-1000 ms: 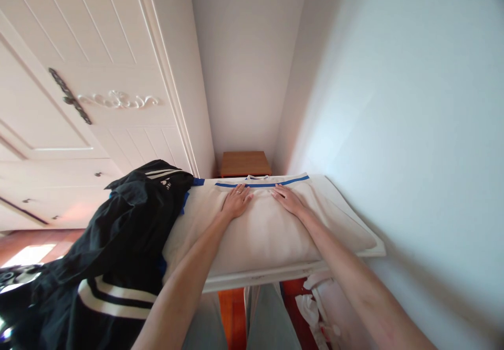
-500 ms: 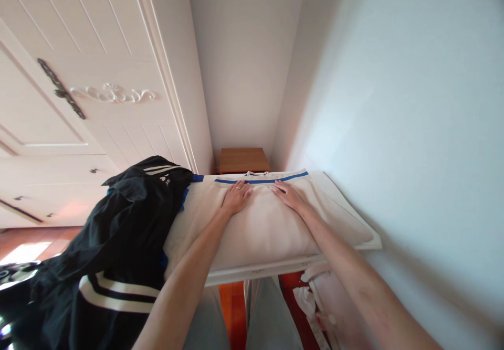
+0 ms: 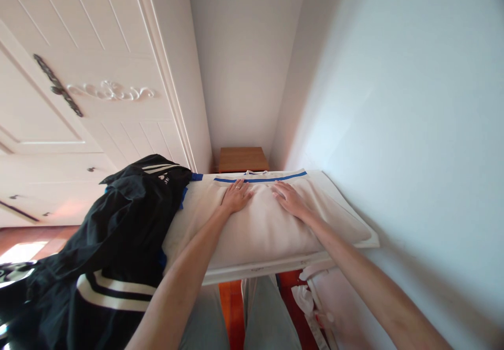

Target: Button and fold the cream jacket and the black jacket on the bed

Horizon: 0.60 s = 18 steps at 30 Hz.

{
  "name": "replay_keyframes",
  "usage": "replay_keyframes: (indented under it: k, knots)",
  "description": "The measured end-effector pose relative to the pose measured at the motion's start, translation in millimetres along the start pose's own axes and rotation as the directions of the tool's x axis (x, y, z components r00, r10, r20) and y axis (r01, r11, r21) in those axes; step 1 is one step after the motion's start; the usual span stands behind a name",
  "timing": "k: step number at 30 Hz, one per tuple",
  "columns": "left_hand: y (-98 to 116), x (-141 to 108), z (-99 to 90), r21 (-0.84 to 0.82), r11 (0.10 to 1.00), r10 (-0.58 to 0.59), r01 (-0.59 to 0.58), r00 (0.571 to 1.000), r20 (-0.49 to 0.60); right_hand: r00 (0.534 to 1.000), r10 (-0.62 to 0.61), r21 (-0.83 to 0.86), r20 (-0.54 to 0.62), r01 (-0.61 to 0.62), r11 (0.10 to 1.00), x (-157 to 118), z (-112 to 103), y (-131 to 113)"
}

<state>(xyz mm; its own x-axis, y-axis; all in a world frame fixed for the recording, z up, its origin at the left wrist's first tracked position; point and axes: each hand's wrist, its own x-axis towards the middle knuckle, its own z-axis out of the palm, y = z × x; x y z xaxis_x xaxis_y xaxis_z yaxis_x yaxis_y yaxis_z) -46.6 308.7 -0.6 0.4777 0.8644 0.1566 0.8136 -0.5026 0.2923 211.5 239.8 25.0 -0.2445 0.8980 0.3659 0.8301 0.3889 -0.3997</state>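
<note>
A white garment (image 3: 260, 229) with a blue stripe along its far edge lies spread over a white table (image 3: 232, 274). My left hand (image 3: 236, 196) rests flat on the cloth just below the stripe, a ring on one finger. To its right, my right hand (image 3: 290, 199) lies on the same fabric, fingers stretched toward the stripe. Both hands are open and hold nothing. Faint wrinkles run through the cloth around them. Beside the left forearm, a black garment (image 3: 122, 234) with white stripes is heaped over the table's left end.
A white wardrobe (image 3: 98, 66) stands at the left. A pale wall (image 3: 413, 103) runs close along the right. Behind the table is a brown wooden box-like piece (image 3: 243, 158). White cloth strips (image 3: 305, 300) hang below the table at the right.
Both hands stay almost where they were on the white garment. The right forearm has shifted slightly outward, and the view has moved a little.
</note>
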Motion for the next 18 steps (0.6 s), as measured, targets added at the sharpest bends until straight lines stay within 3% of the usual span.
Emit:
replay_keyframes:
  k: [4, 8, 13, 18]
  knots:
    - [1, 0, -1.1, -0.009, 1.000, -0.011, 0.011, 1.000, -0.009, 0.999, -0.010, -0.049, 0.047, 0.012, 0.999, -7, -8, -11]
    - [0, 1, -0.2, -0.003, 1.000, -0.014, 0.014, 1.000, 0.005, 0.999, 0.033, -0.137, 0.014, -0.031, 0.990, -19, -14, -5]
    - [-1, 1, 1.4, -0.005, 1.000, -0.002, 0.001, 1.000, -0.014, 0.987, 0.140, -0.227, -0.080, -0.155, 0.962, -43, -27, 28]
    - [-1, 0, 1.4, -0.006, 1.000, -0.005, 0.005, 1.000, -0.024, 0.959, 0.271, -0.131, -0.083, -0.280, 0.951, -66, -33, 69]
